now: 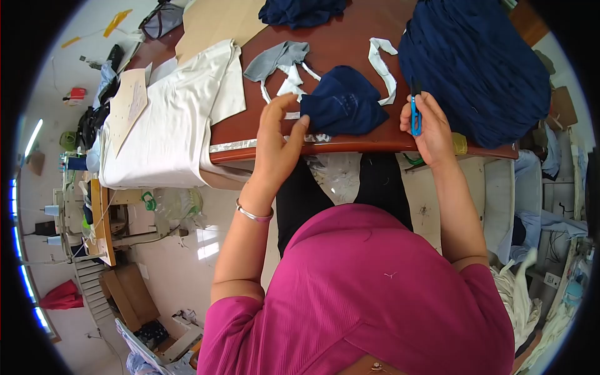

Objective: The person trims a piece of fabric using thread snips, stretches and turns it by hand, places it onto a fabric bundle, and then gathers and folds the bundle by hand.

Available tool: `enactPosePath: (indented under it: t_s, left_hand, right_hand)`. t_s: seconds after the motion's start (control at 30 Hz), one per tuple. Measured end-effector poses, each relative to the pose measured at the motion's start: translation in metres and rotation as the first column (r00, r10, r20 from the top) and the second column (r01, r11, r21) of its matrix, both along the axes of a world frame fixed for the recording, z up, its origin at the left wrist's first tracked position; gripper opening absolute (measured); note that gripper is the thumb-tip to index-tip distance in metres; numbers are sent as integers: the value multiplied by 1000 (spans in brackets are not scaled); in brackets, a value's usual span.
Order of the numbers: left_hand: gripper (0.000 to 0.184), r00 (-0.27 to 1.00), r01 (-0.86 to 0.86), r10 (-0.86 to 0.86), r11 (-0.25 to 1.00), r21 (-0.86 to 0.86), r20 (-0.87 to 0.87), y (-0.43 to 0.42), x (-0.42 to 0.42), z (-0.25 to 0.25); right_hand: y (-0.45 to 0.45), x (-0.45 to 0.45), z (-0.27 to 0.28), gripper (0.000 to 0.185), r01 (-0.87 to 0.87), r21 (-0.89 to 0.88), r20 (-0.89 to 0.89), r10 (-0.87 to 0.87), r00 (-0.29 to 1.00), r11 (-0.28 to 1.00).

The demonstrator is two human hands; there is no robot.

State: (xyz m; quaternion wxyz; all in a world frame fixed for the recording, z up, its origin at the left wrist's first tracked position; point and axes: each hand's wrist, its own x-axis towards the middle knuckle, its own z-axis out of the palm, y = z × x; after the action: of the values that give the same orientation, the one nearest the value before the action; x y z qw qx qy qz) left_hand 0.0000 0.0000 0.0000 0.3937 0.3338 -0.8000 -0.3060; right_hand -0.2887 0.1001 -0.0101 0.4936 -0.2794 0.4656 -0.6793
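In the head view my right hand [431, 128] grips blue-handled thread snips [416, 117], dark blades pointing away from me. My left hand [278, 134] is open, thumb apart from the fingers; its thumb tip is at the left edge of a folded navy cloth piece [344, 103]. Whether the thumb touches the cloth I cannot tell. Behind the left fingers lie a grey cloth piece [278, 59] and white scraps [291, 82]. A white fabric strip [382, 69] curves between the navy piece and my right hand.
The red-brown table [250, 134] carries a large navy fabric pile [472, 75] at right and another navy bundle [301, 11] at the back. White fabric [169, 131] drapes over its left side, under a paper pattern piece [130, 106]. A sewing machine station [100, 219] stands at left.
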Motion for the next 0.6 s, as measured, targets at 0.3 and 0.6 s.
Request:
enactPosePath:
  t_s: [0.3,0.6]
  left_hand:
    - [73,664,542,-470,838,-58,-581,66,-17,145]
    - [72,459,850,-847,506,-145,-267,52,-34,158]
  right_hand:
    - [-10,10,5,15,-27,18,-137,29,990,999]
    - [-15,7,-5,15,-32,32,-154,36,987,999]
